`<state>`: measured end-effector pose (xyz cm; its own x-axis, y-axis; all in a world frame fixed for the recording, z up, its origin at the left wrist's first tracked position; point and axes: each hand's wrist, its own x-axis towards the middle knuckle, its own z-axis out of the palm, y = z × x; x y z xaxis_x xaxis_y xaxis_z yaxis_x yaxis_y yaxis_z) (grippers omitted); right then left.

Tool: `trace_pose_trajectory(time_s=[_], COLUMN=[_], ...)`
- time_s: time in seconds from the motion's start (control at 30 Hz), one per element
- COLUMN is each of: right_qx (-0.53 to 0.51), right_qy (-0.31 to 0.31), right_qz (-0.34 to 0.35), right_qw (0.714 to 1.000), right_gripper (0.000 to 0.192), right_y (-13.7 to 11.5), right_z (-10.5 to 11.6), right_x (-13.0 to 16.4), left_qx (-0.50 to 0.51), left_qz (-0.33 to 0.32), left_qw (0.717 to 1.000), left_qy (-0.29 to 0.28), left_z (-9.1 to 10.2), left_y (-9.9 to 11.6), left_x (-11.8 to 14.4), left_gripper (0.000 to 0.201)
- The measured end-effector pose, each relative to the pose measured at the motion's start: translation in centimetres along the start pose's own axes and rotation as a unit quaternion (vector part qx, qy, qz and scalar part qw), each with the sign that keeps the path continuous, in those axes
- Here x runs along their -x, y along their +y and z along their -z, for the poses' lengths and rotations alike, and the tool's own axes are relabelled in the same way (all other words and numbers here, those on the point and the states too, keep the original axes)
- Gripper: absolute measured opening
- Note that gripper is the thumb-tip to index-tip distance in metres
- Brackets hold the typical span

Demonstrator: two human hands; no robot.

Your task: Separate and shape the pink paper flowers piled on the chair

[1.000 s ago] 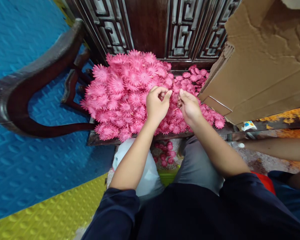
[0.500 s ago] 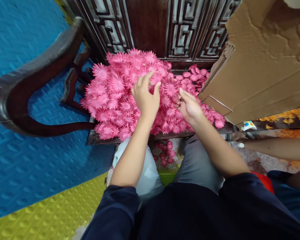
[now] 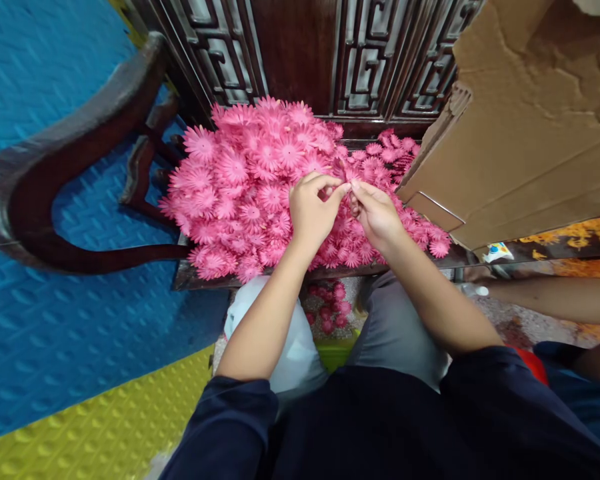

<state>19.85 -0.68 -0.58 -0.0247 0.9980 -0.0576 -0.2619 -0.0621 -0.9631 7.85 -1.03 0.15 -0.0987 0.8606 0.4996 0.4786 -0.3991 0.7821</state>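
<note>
A large heap of pink artificial flowers [image 3: 250, 213] with thin pointed petals covers the dark wooden seat [image 3: 215, 283]. Over the right half of the heap, my left hand [image 3: 314, 207] pinches with thumb and forefinger. Its fingertips meet those of my right hand [image 3: 380, 212], which is also closed in a pinch, the other fingers curled in. Whatever lies between the fingertips is too small to make out; pink petals show just behind them. Smaller flowers [image 3: 387, 150] lie beyond my right hand.
A torn cardboard box [image 3: 535, 140] stands to the right, beside a small white wrapper [image 3: 497, 251]. At left curves the wooden armrest [image 3: 80, 150]. Loose flowers [image 3: 330, 310] lie on the floor between my knees. Another person's leg [image 3: 555, 298] is at far right, near orange pieces [image 3: 580, 233].
My left hand has come down and right from above the heap, its spread thumb and forefinger closing to meet my right fingertips. My right hand has barely moved.
</note>
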Motion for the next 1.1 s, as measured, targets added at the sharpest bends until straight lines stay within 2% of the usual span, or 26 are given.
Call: trace_pose_trajectory(time_s=[0.27, 0.4, 0.5, 0.57, 0.63, 0.77, 0.97, 1.1], right_qx=[-0.001, 0.016, 0.003, -0.005, -0.015, -0.038, -0.048, -0.037], right_qy=[0.016, 0.039, 0.072, 0.066, 0.048, 0.009, -0.009, -0.028], right_qz=[0.004, -0.009, -0.014, -0.012, -0.016, -0.037, -0.004, 0.005], right_qw=[1.000, 0.999, 0.997, 0.998, 0.999, 0.999, 0.999, 0.999], right_gripper=[0.042, 0.045, 0.044, 0.042, 0.041, 0.041, 0.038, 0.037], right_y=[-0.1, 0.1, -0.1, -0.3, -0.5, -0.7, -1.0, -0.8], right_z=[0.3, 1.7, 3.1, 3.3, 2.9, 1.2, 0.4, 0.4], right_x=[0.1, -0.8, -1.6, -1.8, -1.5, -0.4, 0.2, 0.1], left_qx=[0.044, 0.080, 0.064, -0.011, -0.087, -0.111, -0.050, -0.025], left_qz=[0.032, 0.053, 0.091, 0.089, 0.081, 0.046, -0.011, -0.001], left_qw=[0.998, 0.995, 0.991, 0.987, 0.980, 0.985, 0.998, 0.999], left_qy=[0.005, 0.009, 0.073, 0.133, 0.158, 0.121, 0.038, 0.043], left_z=[0.0, 0.1, 0.8, 1.3, 1.5, 0.9, -0.3, -0.7], left_y=[0.0, -0.4, -1.4, -2.2, -2.6, -1.8, 0.6, 0.6], left_x=[-0.3, -0.6, -1.3, -1.8, -2.1, -1.4, 0.4, 0.5], left_gripper=[0.011, 0.012, 0.012, 0.010, 0.006, 0.021, 0.020, 0.020])
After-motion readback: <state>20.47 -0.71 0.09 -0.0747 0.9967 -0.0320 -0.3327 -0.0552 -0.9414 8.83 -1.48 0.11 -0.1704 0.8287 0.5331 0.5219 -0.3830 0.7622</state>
